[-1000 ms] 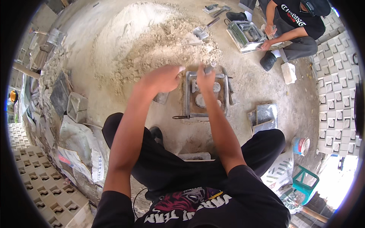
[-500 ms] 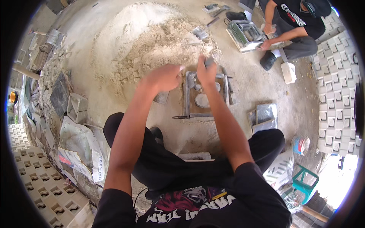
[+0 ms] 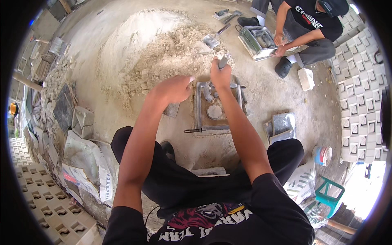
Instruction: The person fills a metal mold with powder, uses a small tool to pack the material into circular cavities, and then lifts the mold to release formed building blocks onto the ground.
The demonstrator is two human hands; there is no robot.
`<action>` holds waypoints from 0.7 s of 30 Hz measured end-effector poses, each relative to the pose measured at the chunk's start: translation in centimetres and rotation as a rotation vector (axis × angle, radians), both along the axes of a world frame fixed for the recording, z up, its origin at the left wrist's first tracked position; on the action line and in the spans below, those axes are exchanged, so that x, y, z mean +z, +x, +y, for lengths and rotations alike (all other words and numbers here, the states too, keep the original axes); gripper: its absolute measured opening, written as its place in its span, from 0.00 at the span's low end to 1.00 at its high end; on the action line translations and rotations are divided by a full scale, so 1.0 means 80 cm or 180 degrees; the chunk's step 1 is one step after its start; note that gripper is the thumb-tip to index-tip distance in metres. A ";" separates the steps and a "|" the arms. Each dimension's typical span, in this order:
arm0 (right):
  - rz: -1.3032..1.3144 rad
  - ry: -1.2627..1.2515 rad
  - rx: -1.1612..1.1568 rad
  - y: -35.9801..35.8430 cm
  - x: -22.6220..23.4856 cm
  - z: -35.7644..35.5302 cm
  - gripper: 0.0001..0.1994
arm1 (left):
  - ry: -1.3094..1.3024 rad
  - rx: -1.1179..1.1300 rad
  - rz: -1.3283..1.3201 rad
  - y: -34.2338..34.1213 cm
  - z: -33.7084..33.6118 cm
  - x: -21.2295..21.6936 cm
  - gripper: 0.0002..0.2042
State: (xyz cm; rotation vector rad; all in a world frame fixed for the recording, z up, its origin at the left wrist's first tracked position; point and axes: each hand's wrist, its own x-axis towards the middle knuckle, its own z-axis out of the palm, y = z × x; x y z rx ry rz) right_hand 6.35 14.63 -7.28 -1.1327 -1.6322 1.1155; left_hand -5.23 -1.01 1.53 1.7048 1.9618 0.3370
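My right hand (image 3: pixel 221 76) is closed around a short tool with a grey handle (image 3: pixel 223 61). What lies at the tool's far end is blurred against the pale powder. Below that fist, a rectangular metal mould frame (image 3: pixel 198 110) lies on the floor, partly covered by my right forearm. Inside the frame sit a round pale disc (image 3: pixel 214 112) and a knobby grey shape (image 3: pixel 208 93). My left hand (image 3: pixel 173 89) hovers left of the frame, fingers partly bent and the index finger pointing right, with nothing visible in it. A flat grey plate (image 3: pixel 171 109) rests beneath it.
A heap of pale powder (image 3: pixel 163 49) spreads ahead, with a trowel (image 3: pixel 211 41) at its right edge. At the far right a co-worker (image 3: pixel 316 24) handles another mould frame (image 3: pixel 255 43). Grey plates (image 3: pixel 283 123), a green stool (image 3: pixel 328 192) and stacked pale blocks (image 3: pixel 359 90) stand right.
My right hand has shifted slightly left and up with the tool. Its forearm now covers less of the frame, and the left hand has moved a little.
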 end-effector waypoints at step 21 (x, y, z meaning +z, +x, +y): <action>0.0089 0.0110 0.0136 0.009 -0.041 -0.026 0.22 | -0.0099 0.0129 -0.0045 -0.003 -0.002 0.010 0.22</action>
